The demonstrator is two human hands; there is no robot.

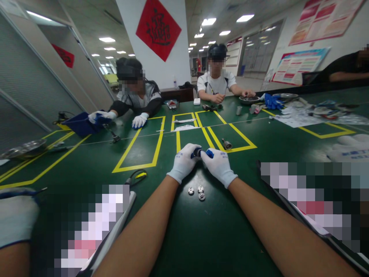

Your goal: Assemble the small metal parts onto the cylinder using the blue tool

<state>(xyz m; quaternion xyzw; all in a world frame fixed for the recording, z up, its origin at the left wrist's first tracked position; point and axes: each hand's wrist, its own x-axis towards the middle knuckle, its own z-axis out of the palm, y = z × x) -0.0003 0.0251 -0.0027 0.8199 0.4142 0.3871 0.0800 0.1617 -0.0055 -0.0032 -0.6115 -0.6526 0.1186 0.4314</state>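
A workshop, it seems, in an office-like building: a green table marked with yellow tape, 3 small metal discs on its near side, people across it (1 in white gloves), posters and ceiling lights beyond it.

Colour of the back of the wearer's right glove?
The right glove is white on the back, with blue lettering; the head view shows it.
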